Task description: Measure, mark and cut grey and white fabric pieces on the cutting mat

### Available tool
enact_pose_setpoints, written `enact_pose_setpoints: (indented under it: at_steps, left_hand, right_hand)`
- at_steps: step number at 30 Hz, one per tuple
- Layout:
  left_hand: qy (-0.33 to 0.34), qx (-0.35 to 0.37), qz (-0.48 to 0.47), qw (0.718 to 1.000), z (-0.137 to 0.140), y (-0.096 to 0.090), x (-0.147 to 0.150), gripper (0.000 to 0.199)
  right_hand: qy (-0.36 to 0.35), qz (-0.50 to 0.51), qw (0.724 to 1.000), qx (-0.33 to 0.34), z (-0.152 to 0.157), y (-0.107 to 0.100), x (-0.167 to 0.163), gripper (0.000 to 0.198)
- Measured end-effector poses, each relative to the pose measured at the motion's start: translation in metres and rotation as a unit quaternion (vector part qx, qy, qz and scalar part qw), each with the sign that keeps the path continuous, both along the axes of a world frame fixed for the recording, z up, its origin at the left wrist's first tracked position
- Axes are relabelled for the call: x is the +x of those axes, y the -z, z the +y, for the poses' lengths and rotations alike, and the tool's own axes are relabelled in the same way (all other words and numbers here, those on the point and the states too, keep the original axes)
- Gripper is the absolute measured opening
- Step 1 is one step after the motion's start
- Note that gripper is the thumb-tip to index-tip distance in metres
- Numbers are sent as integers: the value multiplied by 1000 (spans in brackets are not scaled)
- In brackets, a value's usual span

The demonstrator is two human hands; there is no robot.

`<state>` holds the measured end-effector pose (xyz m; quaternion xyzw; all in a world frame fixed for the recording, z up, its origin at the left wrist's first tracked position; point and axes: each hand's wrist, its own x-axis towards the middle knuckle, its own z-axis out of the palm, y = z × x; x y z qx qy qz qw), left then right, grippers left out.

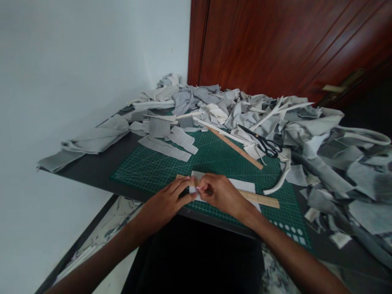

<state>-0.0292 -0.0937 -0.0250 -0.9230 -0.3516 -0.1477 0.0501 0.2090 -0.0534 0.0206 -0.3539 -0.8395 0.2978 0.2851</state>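
A light piece of fabric (243,185) lies on the green cutting mat (134,169) near the table's front edge. Across it runs a wooden ruler (263,199), partly covered by my hands. My left hand (167,204) rests at the left end, its fingers stretched over the ruler and fabric edge, the thumb apart and lower down. Close beside it, my right hand (219,190) is closed in a pinch over the fabric, thumb and forefinger together near the left fingertips. Whatever sits in that pinch is too small to make out.
Black-handled scissors (266,145) lie behind on the right, beside a second wooden ruler (237,149). Grey and white fabric scraps (241,116) are heaped along the back and right. Cut strips (165,148) lie on the mat's far left. A wall and a wooden door (260,45) stand behind.
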Motion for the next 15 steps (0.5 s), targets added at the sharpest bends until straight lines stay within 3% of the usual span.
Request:
enact_pose_setpoints:
  at_steps: [5,11,13,15]
  left_hand:
    - [-1,-11,4,1000,0,-1,-2,47]
    - [4,-19,-6,1000,2,-4,-3,49]
    - [8,-16,-7,1000,2,-4,-4,51]
    - [8,-11,-9,1000,1,-3,-5,53]
  right_hand:
    - [50,-18,998,31,19,-32,52,9]
    - [151,-79,983,67,52,-21,85,25]
    - [129,-90,984,85,44,-15,90,37]
    - [59,-95,990,80,28,-11,96,37]
